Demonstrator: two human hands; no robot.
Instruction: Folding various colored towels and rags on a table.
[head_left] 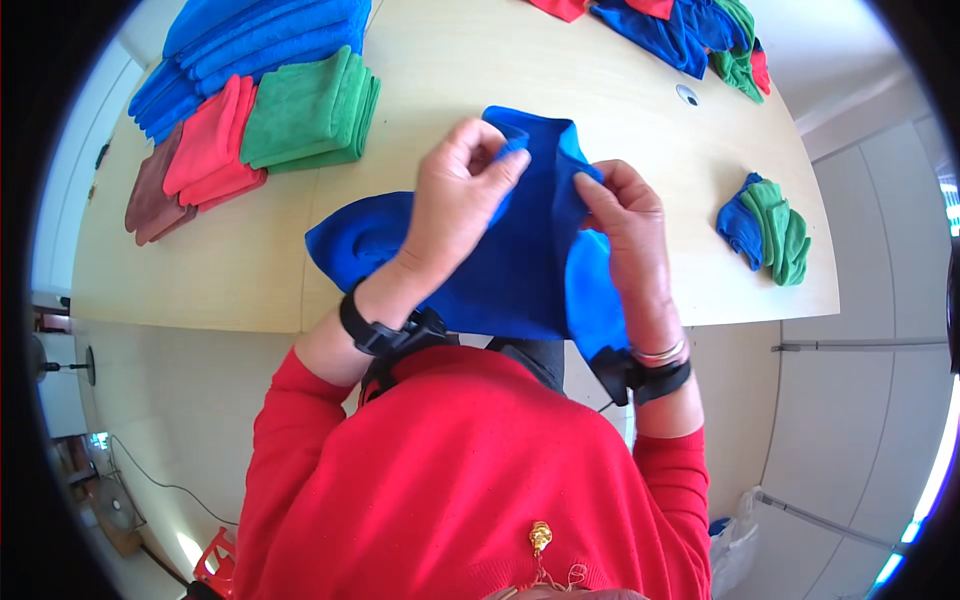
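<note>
Head view. A blue cloth [520,270] is held up over the near edge of the counter [450,80], between the two hands and just in front of the person's chest. The left hand [462,190] is raised with the wrist bent and the back of the hand turned toward the camera; its fingers [505,168] are curled and pinched on the cloth's upper edge, thumb against forefinger. The right hand [630,215] is set just beside it, a little lower, with the palm turned inward; its fingers [590,190] are closed on a fold of the same cloth near the top. Both forearms are brought up from the lower edge of the picture, out of red sleeves [480,480], and a black strap [375,330] is worn on each wrist; bangles [660,352] are seen on the right wrist as well. The lower part of the cloth is draped down over the counter edge and spread to the left.

At the far left of the counter, stacks of folded cloths are laid side by side: blue [250,40], green [310,110], red [215,145] and brown [150,195]. A loose heap of blue, green and red cloths [690,30] is seen at the far right, and a small bundle of blue and green cloths [768,228] lies near the right edge, well apart from the hands.
</note>
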